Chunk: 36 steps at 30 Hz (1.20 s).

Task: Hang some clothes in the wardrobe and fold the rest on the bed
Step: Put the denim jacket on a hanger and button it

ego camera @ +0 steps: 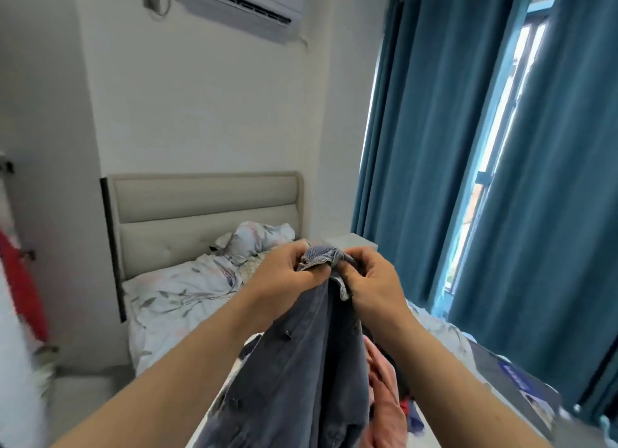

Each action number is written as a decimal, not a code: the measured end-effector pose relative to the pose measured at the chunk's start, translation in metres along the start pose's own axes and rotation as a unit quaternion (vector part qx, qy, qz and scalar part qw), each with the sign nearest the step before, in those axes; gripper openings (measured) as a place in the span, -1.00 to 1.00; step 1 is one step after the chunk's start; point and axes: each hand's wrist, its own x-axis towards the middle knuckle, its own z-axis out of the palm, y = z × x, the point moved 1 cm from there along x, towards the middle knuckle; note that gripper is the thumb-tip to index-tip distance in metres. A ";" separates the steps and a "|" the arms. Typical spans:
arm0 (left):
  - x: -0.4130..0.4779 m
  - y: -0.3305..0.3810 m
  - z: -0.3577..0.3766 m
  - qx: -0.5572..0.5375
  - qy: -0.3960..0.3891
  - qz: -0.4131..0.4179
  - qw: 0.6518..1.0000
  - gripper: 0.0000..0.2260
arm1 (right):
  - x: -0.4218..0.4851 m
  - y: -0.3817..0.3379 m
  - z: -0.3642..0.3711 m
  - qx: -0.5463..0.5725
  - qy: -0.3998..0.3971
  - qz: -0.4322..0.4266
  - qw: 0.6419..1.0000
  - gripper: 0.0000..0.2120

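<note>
Both hands, left hand [284, 273] and right hand [369, 277], pinch the top edge of grey denim jeans [294, 374], lifted above the bed [174, 293].

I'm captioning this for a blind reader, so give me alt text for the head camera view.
Two bare hands, left hand and right hand, grip the top edge of a grey denim garment held up over an unmade bed. Behind stand a beige headboard, teal curtains and a wall air conditioner.
</note>
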 end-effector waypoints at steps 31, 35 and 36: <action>-0.172 -0.046 -0.281 -0.034 0.305 -0.072 0.949 -0.75 | -0.052 -0.047 0.322 0.106 -0.221 0.008 0.969 -0.77; -0.165 -0.062 -0.325 -0.041 0.299 -0.070 0.951 -0.72 | -0.039 -0.046 0.363 0.129 -0.216 0.050 0.966 -0.81; -0.163 -0.066 -0.334 -0.041 0.296 -0.071 0.952 -0.72 | -0.035 -0.045 0.372 0.128 -0.215 0.054 0.967 -0.82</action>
